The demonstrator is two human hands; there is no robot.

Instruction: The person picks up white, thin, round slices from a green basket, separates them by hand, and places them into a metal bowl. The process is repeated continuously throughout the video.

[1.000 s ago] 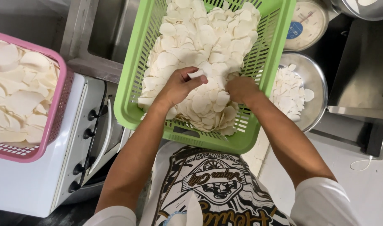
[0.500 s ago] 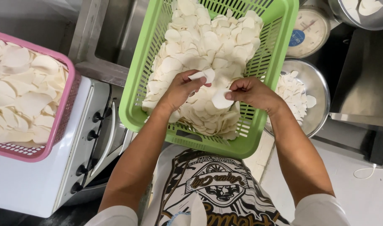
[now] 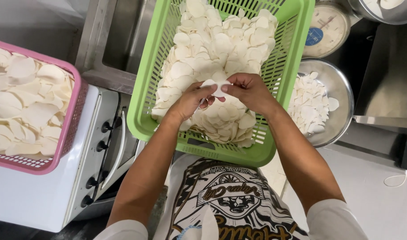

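Over the green basket (image 3: 289,66), left hand (image 3: 189,103) and right hand (image 3: 249,90) pinched one white slice (image 3: 215,87); the pile was large, the steel bowl (image 3: 341,84) partly filled.

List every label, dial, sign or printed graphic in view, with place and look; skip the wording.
Scale dial: top right, beside the green basket; round white face, blue round label, red needle.
Shirt print: bottom centre on the wearer's chest; black and tan emblem with an animal head.

Left hand (image 3: 189,103) and right hand (image 3: 249,91) together, fingers pinched.
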